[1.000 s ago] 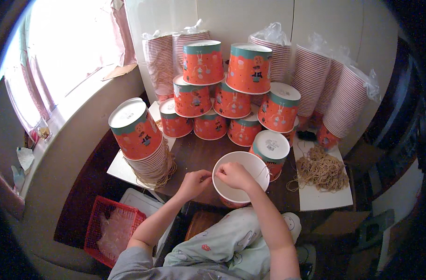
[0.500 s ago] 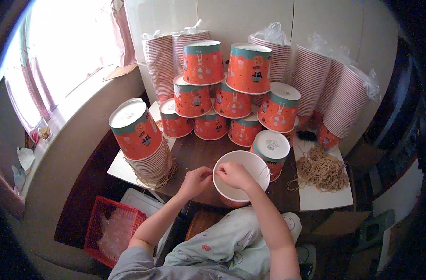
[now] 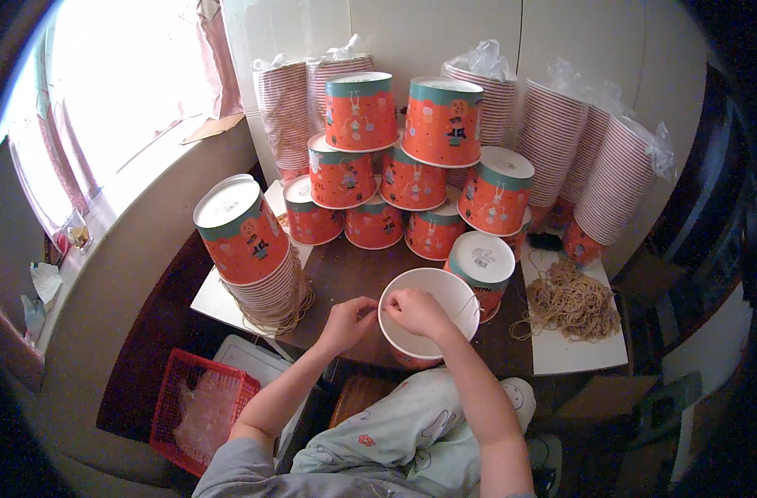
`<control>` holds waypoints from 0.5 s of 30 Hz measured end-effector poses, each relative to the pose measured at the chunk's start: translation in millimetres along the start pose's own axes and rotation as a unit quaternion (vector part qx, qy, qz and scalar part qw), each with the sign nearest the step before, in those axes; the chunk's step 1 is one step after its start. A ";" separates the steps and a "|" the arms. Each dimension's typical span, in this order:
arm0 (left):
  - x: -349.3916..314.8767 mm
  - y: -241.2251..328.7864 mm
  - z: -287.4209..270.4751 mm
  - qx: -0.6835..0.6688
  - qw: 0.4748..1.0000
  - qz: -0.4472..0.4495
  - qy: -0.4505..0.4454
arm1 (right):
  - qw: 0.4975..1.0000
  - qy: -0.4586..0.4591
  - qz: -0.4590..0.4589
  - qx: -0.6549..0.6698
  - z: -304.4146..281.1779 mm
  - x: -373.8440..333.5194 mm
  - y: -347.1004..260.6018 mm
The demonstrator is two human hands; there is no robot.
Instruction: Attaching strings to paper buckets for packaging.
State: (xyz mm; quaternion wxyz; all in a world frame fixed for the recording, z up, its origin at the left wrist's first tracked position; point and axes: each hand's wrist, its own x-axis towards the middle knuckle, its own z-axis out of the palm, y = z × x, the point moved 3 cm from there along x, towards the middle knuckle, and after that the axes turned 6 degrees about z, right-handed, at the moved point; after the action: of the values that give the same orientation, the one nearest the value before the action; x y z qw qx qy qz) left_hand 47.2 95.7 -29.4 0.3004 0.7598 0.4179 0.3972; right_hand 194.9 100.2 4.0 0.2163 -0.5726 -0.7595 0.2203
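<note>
A paper bucket (image 3: 418, 344) stands mouth up at the table's near edge, its white inside showing. My right hand (image 3: 417, 312) reaches over the mouth, fingers pinched together at the inner left wall. Just outside that wall, close to the rim, is my left hand (image 3: 348, 324), also with its fingers pinched. Whatever lies between the fingertips of either hand is too small to make out. A thin cord (image 3: 471, 305) shows at the right side of the rim. Behind the bucket, an upside-down bucket (image 3: 483, 258) with a white base stands close by.
Upside-down orange and green buckets (image 3: 413, 181) form a pyramid at the back. Tall bagged bucket stacks (image 3: 553, 141) line the wall. Another stack (image 3: 244, 241) stands left, with cords hanging round it. A tan cord heap (image 3: 573, 300) lies on a white board at right. Lower left is a red basket (image 3: 164, 407).
</note>
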 end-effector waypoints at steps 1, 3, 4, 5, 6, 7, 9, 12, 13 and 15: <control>-0.1 -0.9 0.1 0.003 1.000 0.001 0.001 | 1.000 0.000 -0.002 -0.007 0.0 0.1 -0.6; -0.3 1.4 -0.4 0.007 1.000 0.001 0.004 | 1.000 -0.001 -0.005 -0.015 0.4 0.2 -0.8; -0.3 2.5 -0.4 0.012 1.000 0.002 0.007 | 1.000 -0.002 -0.003 -0.019 0.8 0.2 -0.4; 0.1 2.2 0.5 0.011 1.000 0.002 0.006 | 1.000 -0.003 -0.001 -0.023 1.1 0.2 0.0; 0.4 2.4 0.4 0.013 1.000 0.017 0.016 | 1.000 -0.004 -0.001 -0.023 1.1 0.2 -0.8; 0.6 3.1 0.1 0.015 0.999 0.031 0.025 | 1.000 -0.005 0.000 -0.026 0.9 0.0 -1.8; 2.2 4.6 -0.3 0.016 0.999 0.023 0.021 | 1.000 -0.006 0.000 -0.029 0.2 -0.7 -3.6; 3.2 4.4 0.5 0.013 1.000 0.009 0.020 | 1.000 -0.004 0.008 -0.027 -1.0 -1.4 -4.0; 3.3 3.8 0.7 0.010 1.000 0.002 0.022 | 1.000 -0.001 0.012 -0.006 -1.3 -1.1 -3.3; 2.9 1.4 1.0 0.005 1.000 -0.002 0.024 | 1.000 0.001 0.016 0.014 -2.3 -1.1 -2.6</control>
State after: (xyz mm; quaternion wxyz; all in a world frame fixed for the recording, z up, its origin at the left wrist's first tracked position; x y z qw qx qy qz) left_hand 49.5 97.5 -27.8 0.2875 0.7506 0.4282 0.4131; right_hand 194.5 98.7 7.3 0.2218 -0.5817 -0.7471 0.2331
